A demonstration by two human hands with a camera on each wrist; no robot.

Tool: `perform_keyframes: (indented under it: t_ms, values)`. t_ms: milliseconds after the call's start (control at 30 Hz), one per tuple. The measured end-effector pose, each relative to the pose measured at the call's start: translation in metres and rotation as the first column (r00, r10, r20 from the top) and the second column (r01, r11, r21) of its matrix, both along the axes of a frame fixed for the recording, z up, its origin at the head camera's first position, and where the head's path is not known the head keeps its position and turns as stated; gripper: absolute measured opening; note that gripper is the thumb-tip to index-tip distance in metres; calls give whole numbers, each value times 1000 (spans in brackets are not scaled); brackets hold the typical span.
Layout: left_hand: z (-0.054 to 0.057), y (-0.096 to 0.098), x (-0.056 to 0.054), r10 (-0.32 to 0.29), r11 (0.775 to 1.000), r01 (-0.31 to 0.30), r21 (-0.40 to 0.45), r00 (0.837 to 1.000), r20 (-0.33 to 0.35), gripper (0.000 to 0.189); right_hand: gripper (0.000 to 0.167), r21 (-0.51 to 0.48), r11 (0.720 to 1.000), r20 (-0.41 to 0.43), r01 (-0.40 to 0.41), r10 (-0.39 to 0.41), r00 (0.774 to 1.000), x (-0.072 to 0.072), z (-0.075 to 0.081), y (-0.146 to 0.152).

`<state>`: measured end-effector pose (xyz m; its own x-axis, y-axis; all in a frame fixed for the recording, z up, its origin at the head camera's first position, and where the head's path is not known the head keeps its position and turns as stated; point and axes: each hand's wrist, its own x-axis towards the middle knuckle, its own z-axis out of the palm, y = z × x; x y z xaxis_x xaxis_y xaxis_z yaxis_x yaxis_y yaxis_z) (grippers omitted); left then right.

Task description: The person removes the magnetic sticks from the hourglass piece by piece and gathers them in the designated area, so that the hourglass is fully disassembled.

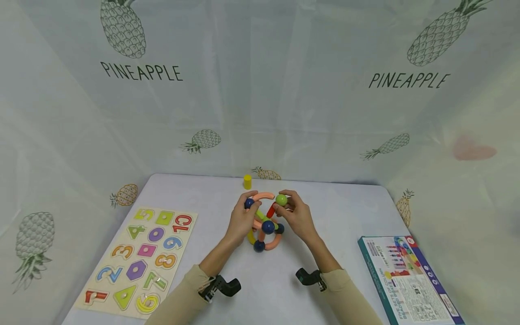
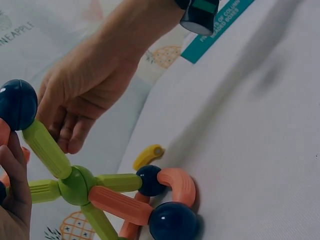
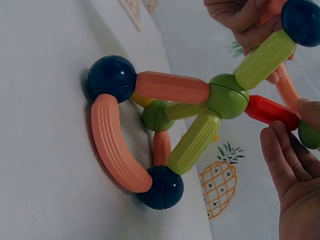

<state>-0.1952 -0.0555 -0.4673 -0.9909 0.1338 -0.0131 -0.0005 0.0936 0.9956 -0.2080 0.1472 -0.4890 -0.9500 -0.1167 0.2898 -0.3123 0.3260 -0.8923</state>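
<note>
A ball-and-stick frame point(image 1: 267, 227) is held at the middle of a white table point(image 1: 264, 293).

The upper dark blue ball point(image 1: 249, 204) is gripped between the thumb and fingers of the left hand point(image 1: 240, 221), just beside a curved orange stick point(image 1: 264, 195). By the right hand point(image 1: 299, 219), a light green ball point(image 1: 281, 200) and the end of a red stick point(image 1: 271, 211) are pinched together; the stick's other end is seen against the centre green ball point(image 3: 228, 96). The lower dark blue ball point(image 1: 258, 246) is placed low, near the table surface. Beyond the frame, a yellow piece point(image 1: 247, 182) is seen near the far edge; a number board point(image 1: 151, 263) is laid to the left, a printed box point(image 1: 410, 280) to the right.
</note>
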Motion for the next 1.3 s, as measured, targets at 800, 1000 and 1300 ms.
perform_keyframes:
  t_ms: [800,1000,1300]
  values:
    - [-2,1,1,7,1000,-7,3,1000,-29,42,47,47,992,-66,120,-117,991,-9,2,14]
    - [-1,1,1,15,1000,-15,0,1000,-16,39,52,129,977,-7,167,-167,986,-23,-3,32]
    - [-2,0,3,10,1000,-10,0,1000,-20,39,47,240,958,169,158,-201,965,-39,-27,47]
